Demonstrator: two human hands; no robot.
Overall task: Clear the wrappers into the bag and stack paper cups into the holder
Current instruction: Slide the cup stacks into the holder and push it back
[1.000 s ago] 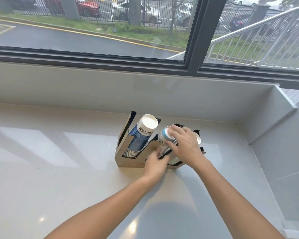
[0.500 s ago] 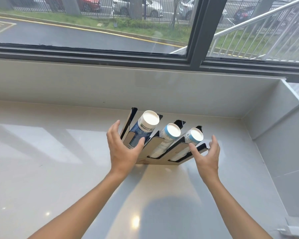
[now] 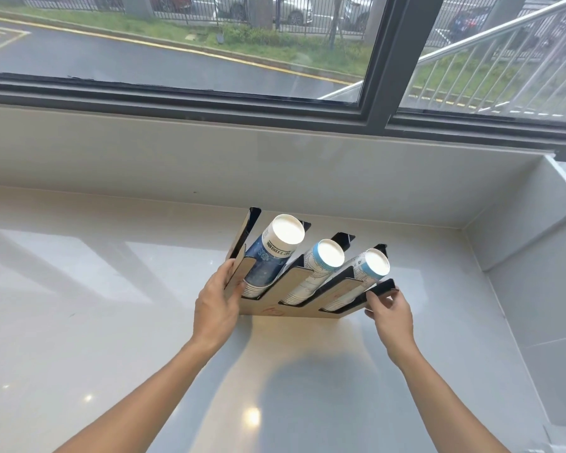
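On holder (image 3: 294,310): red scribble, unreadable; cup (image 3: 276,246) print illegible.

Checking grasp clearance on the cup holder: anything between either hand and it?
Nothing visible. The left hand is already on the left end of the cup holder, and the right hand pinches its right end. The three cup stacks lie in the slots between the hands, not in their way.
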